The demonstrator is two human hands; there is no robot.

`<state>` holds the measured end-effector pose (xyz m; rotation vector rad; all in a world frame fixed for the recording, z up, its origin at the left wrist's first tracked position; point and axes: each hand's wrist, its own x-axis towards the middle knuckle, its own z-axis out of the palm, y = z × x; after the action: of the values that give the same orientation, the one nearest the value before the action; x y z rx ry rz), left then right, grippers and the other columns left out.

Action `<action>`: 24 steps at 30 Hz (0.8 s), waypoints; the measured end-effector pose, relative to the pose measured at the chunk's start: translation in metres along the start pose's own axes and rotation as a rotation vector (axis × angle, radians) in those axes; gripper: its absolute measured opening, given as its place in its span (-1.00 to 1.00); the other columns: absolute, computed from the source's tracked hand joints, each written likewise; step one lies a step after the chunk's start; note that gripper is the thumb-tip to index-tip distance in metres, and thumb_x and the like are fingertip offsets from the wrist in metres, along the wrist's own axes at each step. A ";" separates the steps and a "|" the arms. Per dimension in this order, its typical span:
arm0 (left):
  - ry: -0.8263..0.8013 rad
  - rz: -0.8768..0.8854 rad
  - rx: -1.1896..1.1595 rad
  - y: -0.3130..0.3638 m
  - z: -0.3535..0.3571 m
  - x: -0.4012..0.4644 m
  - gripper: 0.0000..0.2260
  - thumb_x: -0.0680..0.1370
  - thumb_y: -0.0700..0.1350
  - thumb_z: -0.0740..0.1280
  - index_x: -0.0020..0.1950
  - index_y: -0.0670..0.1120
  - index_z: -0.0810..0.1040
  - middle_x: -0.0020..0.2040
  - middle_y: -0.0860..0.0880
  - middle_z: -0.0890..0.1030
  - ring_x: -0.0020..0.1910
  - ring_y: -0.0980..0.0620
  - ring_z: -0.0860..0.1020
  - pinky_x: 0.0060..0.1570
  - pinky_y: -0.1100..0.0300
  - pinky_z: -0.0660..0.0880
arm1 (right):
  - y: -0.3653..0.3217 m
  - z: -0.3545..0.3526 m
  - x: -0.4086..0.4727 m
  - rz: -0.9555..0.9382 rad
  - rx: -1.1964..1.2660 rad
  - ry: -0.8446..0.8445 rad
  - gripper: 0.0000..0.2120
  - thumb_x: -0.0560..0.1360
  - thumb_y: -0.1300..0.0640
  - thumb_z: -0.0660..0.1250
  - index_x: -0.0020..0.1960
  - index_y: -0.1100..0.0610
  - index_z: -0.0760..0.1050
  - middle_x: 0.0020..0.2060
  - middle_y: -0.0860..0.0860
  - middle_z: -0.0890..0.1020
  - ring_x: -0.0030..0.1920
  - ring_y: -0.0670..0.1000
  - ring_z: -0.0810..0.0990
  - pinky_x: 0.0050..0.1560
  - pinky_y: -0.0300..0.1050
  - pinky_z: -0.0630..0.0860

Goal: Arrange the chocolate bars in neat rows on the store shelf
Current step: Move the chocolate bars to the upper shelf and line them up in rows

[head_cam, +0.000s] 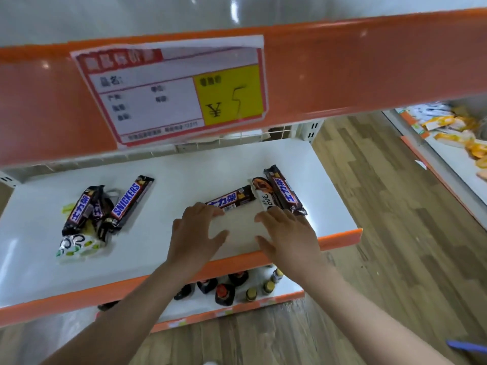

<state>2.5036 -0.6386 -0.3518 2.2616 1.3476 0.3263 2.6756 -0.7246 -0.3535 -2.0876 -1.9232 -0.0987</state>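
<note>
We see white shelf (pixel 158 259) with orange front edge. Left hand (pixel 195 233) flat, fingers straight, fingertips touching near end of dark Snickers bar (pixel 232 200) lying crosswise at mid-shelf. Right hand (pixel 287 233) likewise flat, fingers extended, touching near end of white Dove bar (pixel 263 196); second Snickers bar (pixel 284 191) just right of it, alongside. Loose pile of bars (pixel 102 209) at left, well apart. Price tag (pixel 171 88) on upper shelf edge. Bottles (pixel 226 291) on shelf below

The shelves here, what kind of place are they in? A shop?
Most likely a small shop or supermarket aisle. An orange-edged shelf holds wrapped chocolate bars, a price tag with a yen/yuan sign hangs on the shelf above, and bottles stand on the shelf below.
</note>
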 end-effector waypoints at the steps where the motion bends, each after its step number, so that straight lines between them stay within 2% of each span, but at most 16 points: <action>1: 0.012 0.008 0.024 -0.002 0.003 0.005 -0.70 0.48 0.01 0.36 0.20 0.07 0.46 0.12 0.10 0.42 0.21 0.08 0.34 0.11 0.14 0.23 | 0.002 0.004 0.003 0.003 0.008 0.006 -0.61 0.16 0.07 0.59 -0.06 0.05 0.56 -0.16 -0.02 0.60 -0.19 0.07 0.63 -0.31 -0.08 0.51; 5: 0.043 0.021 0.110 -0.010 0.011 0.020 -0.67 0.49 -0.01 0.35 0.24 0.02 0.45 0.18 0.04 0.42 0.22 0.03 0.34 0.13 0.11 0.25 | 0.014 0.019 0.009 0.033 0.008 -0.006 -0.60 0.16 0.11 0.59 -0.04 0.09 0.57 -0.09 0.02 0.63 -0.13 0.10 0.63 -0.20 -0.04 0.55; 9: 0.072 0.032 0.150 -0.014 0.011 0.034 -0.63 0.48 -0.03 0.36 0.27 -0.01 0.43 0.18 -0.01 0.42 0.19 -0.02 0.35 0.10 0.09 0.25 | 0.021 0.031 0.010 0.090 -0.018 -0.101 -0.60 0.23 0.11 0.55 0.04 0.10 0.56 0.02 0.05 0.61 -0.02 0.15 0.61 -0.10 0.03 0.55; 13: 0.039 0.020 0.164 -0.015 0.013 0.041 -0.64 0.50 -0.03 0.34 0.28 -0.01 0.42 0.19 -0.01 0.42 0.19 -0.01 0.35 0.11 0.09 0.25 | 0.019 0.038 0.007 0.100 -0.057 -0.061 -0.65 0.18 0.14 0.55 -0.07 0.12 0.57 -0.08 0.08 0.61 -0.14 0.17 0.61 -0.20 -0.02 0.54; 16: 0.020 0.012 0.154 -0.017 0.016 0.040 -0.66 0.51 -0.03 0.33 0.28 -0.01 0.42 0.19 0.00 0.42 0.20 -0.01 0.35 0.13 0.07 0.26 | 0.014 0.040 0.008 0.097 -0.104 -0.036 -0.65 0.11 0.14 0.55 -0.13 0.12 0.57 -0.12 0.08 0.61 -0.18 0.17 0.60 -0.20 -0.02 0.52; 24: 0.026 -0.008 0.156 -0.022 0.020 0.038 -0.67 0.52 -0.15 0.29 0.28 0.00 0.43 0.20 0.00 0.42 0.21 -0.02 0.35 0.10 0.09 0.25 | -0.017 0.048 0.011 0.069 -0.118 -0.078 -0.67 0.11 0.13 0.55 -0.15 0.08 0.60 -0.18 0.04 0.60 -0.27 0.13 0.56 -0.24 -0.03 0.48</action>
<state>2.5140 -0.6026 -0.3818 2.3850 1.4405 0.2568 2.6528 -0.7000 -0.3938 -2.2637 -1.9300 -0.1197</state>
